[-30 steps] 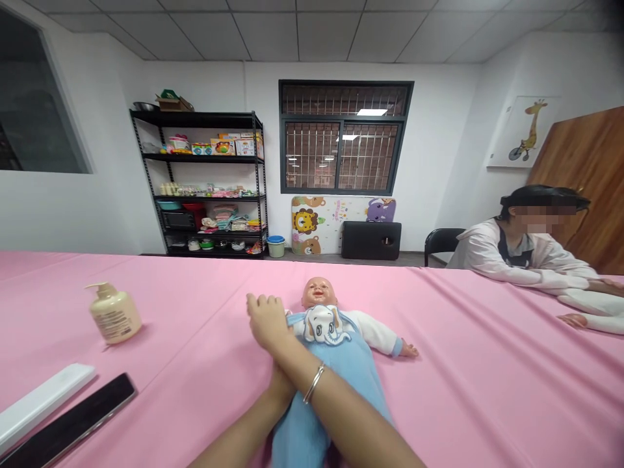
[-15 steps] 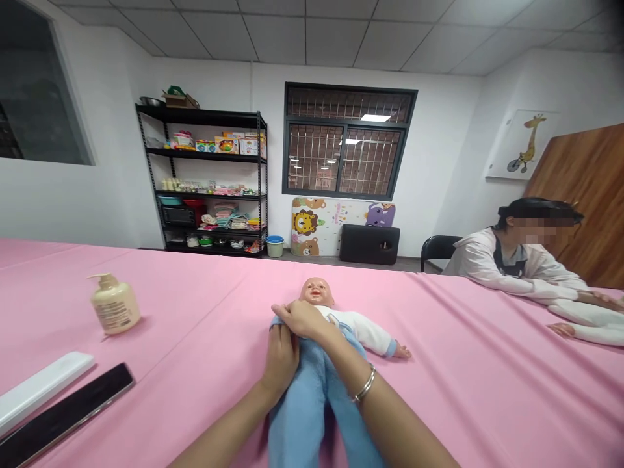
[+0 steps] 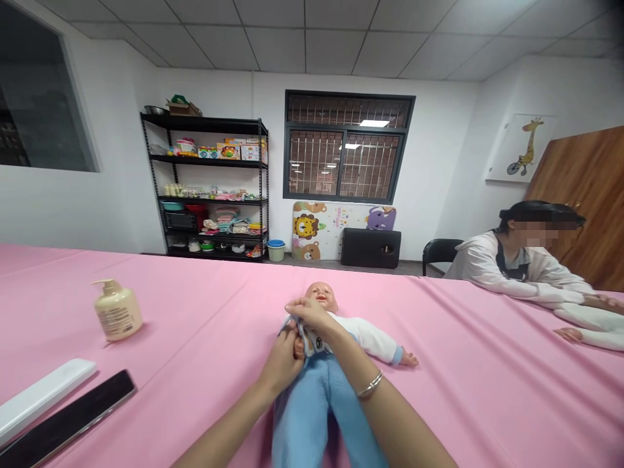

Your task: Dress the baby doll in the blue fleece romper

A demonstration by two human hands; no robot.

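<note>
A baby doll (image 3: 320, 298) lies on its back on the pink-covered table, head away from me. It wears a white long-sleeved top (image 3: 370, 342) under a blue fleece romper (image 3: 322, 416). My right hand (image 3: 312, 316), with a silver bangle (image 3: 369, 385) on its wrist, is shut on the romper's bib at the doll's chest. My left hand (image 3: 281, 364) grips the same bunched bib from the near left side. The bib's elephant face is mostly hidden by my fingers.
A cream pump bottle of lotion (image 3: 117, 312), a white flat case (image 3: 41, 400) and a black phone (image 3: 68, 422) lie left of the doll. A seated person (image 3: 517, 257) at the right has a hand on a second doll (image 3: 589, 328). A shelf (image 3: 205, 188) stands behind.
My arms have uncrossed, and both hands have moved from the doll's left side onto its chest. The elephant bib, flat at first, is now bunched in my fingers.
</note>
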